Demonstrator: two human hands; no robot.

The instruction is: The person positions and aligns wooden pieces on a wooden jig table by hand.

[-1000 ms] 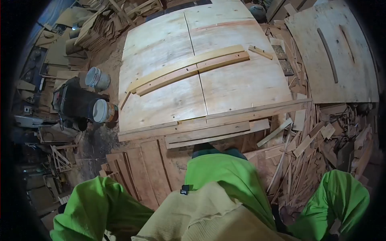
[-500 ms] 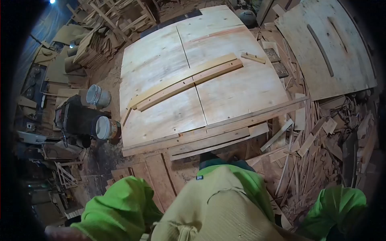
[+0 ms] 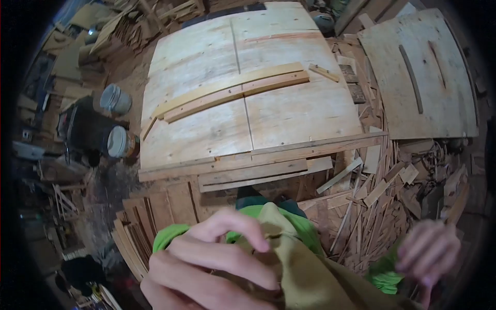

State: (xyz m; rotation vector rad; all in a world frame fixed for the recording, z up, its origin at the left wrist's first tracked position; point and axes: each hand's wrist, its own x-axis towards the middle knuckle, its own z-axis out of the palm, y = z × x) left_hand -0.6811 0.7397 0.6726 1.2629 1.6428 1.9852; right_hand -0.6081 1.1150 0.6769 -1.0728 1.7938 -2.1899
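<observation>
While the two hands are well apart from each other, the khaki cloth (image 3: pixel 305 263) on the wearer's front lies between them, running down to the lower edge of the view. Left hand (image 3: pixel 209 258): large in the foreground, back of the hand towards the camera, fingers bent and spread, their tips over the left part of the cloth. Contact with the cloth appears likely, but the thumb is hidden, so whether the fingers grip it cannot be told. Right hand (image 3: pixel 429 253): blurred, to the right of the cloth and apart from it, fingers bent; whether it is closed on anything cannot be told. Green fabric (image 3: pixel 169 235) shows beside the left hand; a green sleeve (image 3: pixel 385 279) shows near the right.

Surroundings: beyond the hands, a broad plywood surface (image 3: pixel 196 62), with a dark seam running down its middle. Two long wooden strips (image 3: pixel 237 92) lie side by side across the seam; a short wooden piece (image 3: pixel 324 73) lies near their right end. Two buckets (image 3: pixel 123 142) are on the left side, near a black object (image 3: pixel 87 129). Wood scraps (image 3: pixel 361 217) are heaped to the right, below a second plywood panel (image 3: pixel 418 77).
</observation>
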